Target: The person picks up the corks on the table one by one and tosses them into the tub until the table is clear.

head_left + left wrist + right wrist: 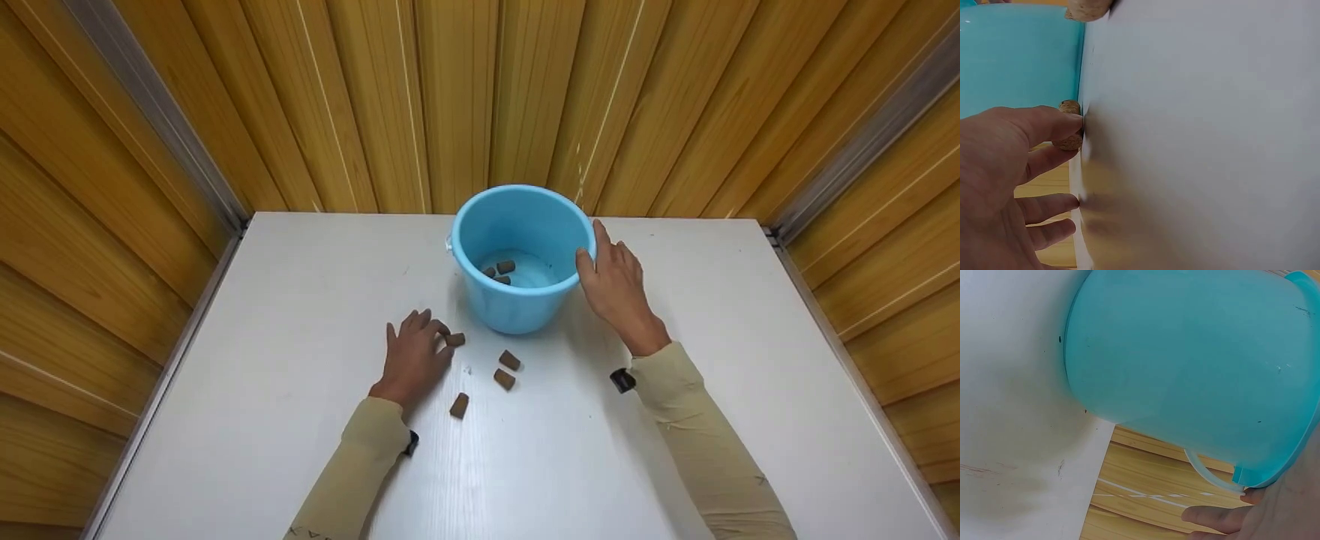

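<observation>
Wood-grained panels (457, 105) surround a white table (225, 360), on which a blue bucket (517, 313) stands upright, three corks (506, 266) visible inside. Between its seven and eight o'clock, the left hand (414, 358) pinches a fourth cork (456, 340) between thumb and finger, other fingers spread. Towards four o'clock, the right hand (619, 289) holds the rim (525, 290), thumb over it, fingers outside. Two loose corks (509, 360) lie at six o'clock, another cork (459, 406) farther out towards seven. Letter-like marks (309, 534) on the left sleeve (337, 472) are too small to read.
</observation>
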### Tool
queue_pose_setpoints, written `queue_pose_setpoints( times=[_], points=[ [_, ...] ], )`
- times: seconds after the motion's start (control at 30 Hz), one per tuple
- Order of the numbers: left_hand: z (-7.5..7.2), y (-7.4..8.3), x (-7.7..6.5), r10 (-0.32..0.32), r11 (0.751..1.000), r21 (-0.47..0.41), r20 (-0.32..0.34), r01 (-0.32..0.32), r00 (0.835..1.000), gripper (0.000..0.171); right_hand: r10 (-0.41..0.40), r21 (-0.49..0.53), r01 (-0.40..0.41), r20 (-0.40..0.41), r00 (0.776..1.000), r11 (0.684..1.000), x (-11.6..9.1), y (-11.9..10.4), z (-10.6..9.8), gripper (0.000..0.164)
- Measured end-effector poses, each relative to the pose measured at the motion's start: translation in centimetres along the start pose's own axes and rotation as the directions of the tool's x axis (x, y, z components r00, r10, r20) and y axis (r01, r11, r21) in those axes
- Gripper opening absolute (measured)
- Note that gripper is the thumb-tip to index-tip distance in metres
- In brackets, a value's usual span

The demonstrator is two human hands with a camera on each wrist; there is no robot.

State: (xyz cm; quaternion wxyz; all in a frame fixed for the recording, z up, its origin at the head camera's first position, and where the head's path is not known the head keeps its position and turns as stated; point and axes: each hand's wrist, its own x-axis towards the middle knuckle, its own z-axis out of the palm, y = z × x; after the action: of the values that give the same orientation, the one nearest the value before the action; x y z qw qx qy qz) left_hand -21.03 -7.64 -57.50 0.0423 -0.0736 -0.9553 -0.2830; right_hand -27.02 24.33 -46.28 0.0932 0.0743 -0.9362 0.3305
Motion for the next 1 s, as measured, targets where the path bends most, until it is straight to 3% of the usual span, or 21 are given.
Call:
queue_pose_setpoints(
  times=[0.4,0.67,1.0],
  points=[
    [-0.8,-0.4,-0.3,-0.006,1.000,-0.011,0.008,0.006,1.000,0.018,0.022,-0.021,-0.022,0.026,0.999,1.000,0.0,0.0,-0.1,0.074],
    [-1.8,-0.5,-0.4,0.018,1.000,0.017,-0.034,-0.017,0.999,0.016,-0.017,-0.026,0.017,-0.023,1.000,1.000,0.0,-0.1,-0.1,0.071],
    [-3.4,-0.4,-0.1,0.046,0.997,0.059,-0.075,-0.041,0.996,0.018,0.013,-0.033,-0.012,0.011,1.000,0.999,0.0,-0.1,-0.1,0.073]
  ],
)
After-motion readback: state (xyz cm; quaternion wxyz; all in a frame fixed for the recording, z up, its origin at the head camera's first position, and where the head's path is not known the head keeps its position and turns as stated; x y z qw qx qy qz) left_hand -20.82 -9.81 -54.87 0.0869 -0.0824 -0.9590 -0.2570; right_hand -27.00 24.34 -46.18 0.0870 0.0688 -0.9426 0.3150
